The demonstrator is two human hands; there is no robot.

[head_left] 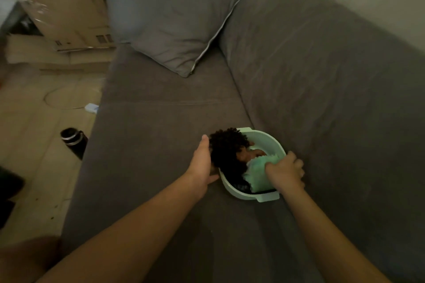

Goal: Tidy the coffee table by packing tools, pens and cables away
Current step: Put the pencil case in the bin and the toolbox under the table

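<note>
A pale green plastic tub (pixel 273 142) sits on the grey sofa seat (pixel 161 145). Inside it lies a doll (pixel 230 151) with thick black curly hair and a light green dress. My left hand (pixel 202 163) lies with straight fingers against the doll's hair at the tub's left side. My right hand (pixel 285 170) is curled over the tub's right rim, gripping the doll's green dress. Something dark lies under the doll at the tub's near end; I cannot tell what it is.
A grey cushion (pixel 174 37) leans at the sofa's far end. Cardboard boxes (pixel 69 27) stand on the floor to the left. A black bottle (pixel 73 142) and a white cable with its plug (pixel 92 108) lie on the floor beside the sofa.
</note>
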